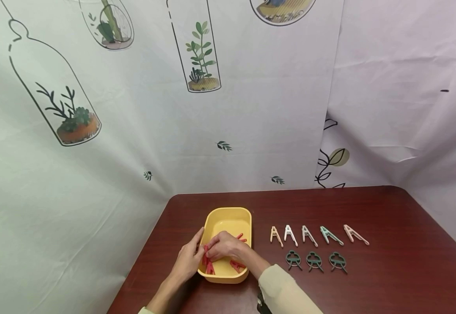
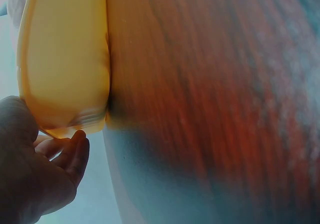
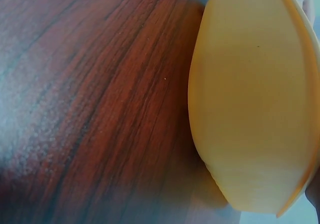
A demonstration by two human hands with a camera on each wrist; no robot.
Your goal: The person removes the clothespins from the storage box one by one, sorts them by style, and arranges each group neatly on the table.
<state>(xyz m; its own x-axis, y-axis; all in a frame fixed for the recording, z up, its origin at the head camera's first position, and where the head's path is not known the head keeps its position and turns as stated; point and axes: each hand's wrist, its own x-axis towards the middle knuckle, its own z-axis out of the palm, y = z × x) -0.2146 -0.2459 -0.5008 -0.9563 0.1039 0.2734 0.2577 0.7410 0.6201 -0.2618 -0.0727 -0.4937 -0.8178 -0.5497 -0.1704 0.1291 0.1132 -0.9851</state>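
A yellow bin (image 1: 233, 213) stands on the table with several red clips (image 1: 237, 265) in it. My left hand (image 1: 188, 258) is at its left side in the head view; in the left wrist view that hand (image 2: 42, 166) grips the edge of the bin (image 2: 67, 59). Reaching into the bin, my right hand (image 1: 226, 245) has its fingers curled at a red clip (image 1: 205, 249) by the left wall, and they partly hide it. The right wrist view is mostly filled by the bin's outer wall (image 3: 255, 99).
Right of the bin, several A-shaped clips (image 1: 308, 236) in peach, white, grey, green and pink form a row. Three dark green round clips (image 1: 314, 261) lie in front of them. A printed cloth (image 1: 259, 117) hangs behind the dark red table (image 1: 393, 261).
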